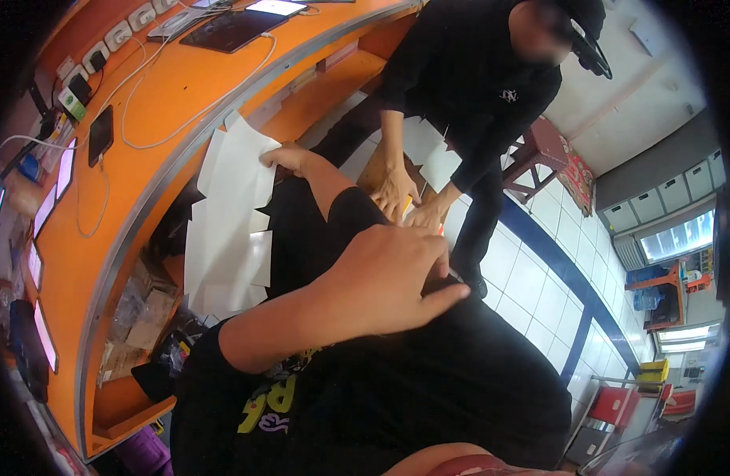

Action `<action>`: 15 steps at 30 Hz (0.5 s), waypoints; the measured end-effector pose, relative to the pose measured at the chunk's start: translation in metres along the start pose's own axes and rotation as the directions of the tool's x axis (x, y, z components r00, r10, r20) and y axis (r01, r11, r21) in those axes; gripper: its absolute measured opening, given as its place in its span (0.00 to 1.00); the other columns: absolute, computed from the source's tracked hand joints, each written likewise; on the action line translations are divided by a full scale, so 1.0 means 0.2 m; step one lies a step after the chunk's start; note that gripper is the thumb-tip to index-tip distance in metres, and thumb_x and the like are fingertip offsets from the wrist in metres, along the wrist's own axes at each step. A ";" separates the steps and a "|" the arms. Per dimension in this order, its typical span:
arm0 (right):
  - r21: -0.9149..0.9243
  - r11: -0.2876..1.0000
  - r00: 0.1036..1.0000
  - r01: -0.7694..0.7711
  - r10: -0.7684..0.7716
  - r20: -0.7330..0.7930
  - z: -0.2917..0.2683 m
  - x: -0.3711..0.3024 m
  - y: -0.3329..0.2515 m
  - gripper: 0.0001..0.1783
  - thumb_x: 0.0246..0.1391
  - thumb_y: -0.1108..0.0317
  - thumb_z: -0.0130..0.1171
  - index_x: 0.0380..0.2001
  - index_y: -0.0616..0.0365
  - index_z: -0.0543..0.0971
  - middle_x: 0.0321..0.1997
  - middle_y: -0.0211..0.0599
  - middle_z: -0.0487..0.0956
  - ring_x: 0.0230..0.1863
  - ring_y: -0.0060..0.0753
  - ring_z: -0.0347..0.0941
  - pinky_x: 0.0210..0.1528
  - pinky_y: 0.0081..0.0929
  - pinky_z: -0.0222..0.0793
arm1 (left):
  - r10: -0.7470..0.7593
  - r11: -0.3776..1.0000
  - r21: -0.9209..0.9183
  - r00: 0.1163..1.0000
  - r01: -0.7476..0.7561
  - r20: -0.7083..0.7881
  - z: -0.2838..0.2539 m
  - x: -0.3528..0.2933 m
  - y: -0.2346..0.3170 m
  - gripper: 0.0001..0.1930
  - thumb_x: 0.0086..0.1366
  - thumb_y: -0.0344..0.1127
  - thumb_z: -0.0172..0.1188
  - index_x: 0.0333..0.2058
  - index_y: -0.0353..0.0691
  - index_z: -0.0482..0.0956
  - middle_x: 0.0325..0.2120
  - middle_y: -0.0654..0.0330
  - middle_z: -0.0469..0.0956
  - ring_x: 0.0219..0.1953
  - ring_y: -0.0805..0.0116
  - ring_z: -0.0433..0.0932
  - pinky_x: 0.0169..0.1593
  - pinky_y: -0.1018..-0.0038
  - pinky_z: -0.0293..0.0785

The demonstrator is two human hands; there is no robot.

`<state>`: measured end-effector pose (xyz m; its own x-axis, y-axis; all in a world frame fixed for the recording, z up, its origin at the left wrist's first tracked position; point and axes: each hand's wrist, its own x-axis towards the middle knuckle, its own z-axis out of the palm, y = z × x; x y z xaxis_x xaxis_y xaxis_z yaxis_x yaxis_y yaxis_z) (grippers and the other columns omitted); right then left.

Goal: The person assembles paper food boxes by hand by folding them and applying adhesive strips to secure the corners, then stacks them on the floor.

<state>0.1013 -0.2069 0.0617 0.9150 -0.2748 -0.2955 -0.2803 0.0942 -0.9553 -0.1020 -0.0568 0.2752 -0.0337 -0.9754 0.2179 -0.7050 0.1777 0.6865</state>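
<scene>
My right hand [284, 159] reaches across to the left and grips the upper edge of a white sheet [226, 238] with notched, tabbed edges, like flattened card. The sheet hangs beside the counter, partly curved. Nearer to me, my left hand [400, 258] stretches to the right over dark clothing, fingers curled and thumb extended. A small greyish bit shows between finger and thumb; what it is I cannot make out. Beyond, a co-worker in black leans in, both hands [390, 189] low on a partly hidden object with yellow and orange on it.
An orange counter [162, 103] with a metal edge curves along the left, bearing phones, a dark tablet [226, 30] and white cables. Plastic bags and cardboard fill the shelf below. A maroon stool [535, 155] stands at right on white tiles [531, 274] with a dark blue band.
</scene>
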 end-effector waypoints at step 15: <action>0.195 0.977 0.961 -0.082 0.026 0.275 0.00 -0.01 0.01 0.21 0.41 0.71 0.59 0.43 0.65 0.74 0.39 0.43 0.79 0.36 0.39 0.78 0.37 0.37 0.78 | -0.064 0.998 0.003 0.946 0.069 -0.319 0.24 0.04 0.05 0.10 0.67 0.33 0.52 0.34 0.31 0.70 0.28 0.48 0.73 0.27 0.54 0.77 0.31 0.68 0.74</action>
<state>0.0989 -0.2068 0.0599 0.9521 0.0017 -0.3059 -0.2922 0.3011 -0.9077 -0.1439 -0.0696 0.2509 0.2393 -0.8920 0.3836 -0.7080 0.1100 0.6976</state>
